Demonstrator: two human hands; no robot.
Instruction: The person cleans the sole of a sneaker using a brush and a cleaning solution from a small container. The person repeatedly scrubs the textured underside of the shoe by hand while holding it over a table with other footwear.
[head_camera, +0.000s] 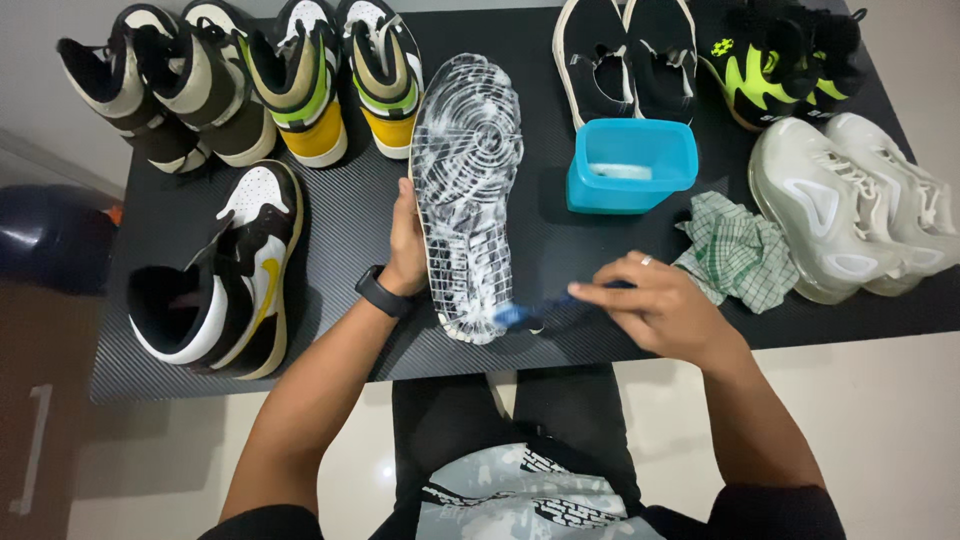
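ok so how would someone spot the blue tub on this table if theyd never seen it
Start at the black table and look at the far edge, just below the pair of black slip-on shoes. The blue tub sits right of the soapy upturned sole. It is the only open container, bright blue among footwear and a checked cloth.

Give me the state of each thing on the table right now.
Shoe: sole up, soapy, steadied by left hand.
Brush: held in right hand, bristles on the sole's heel end.
Blue tub: open, upright.
Checked cloth: crumpled, lying loose.
Black-and-white high-top: lying on its side.
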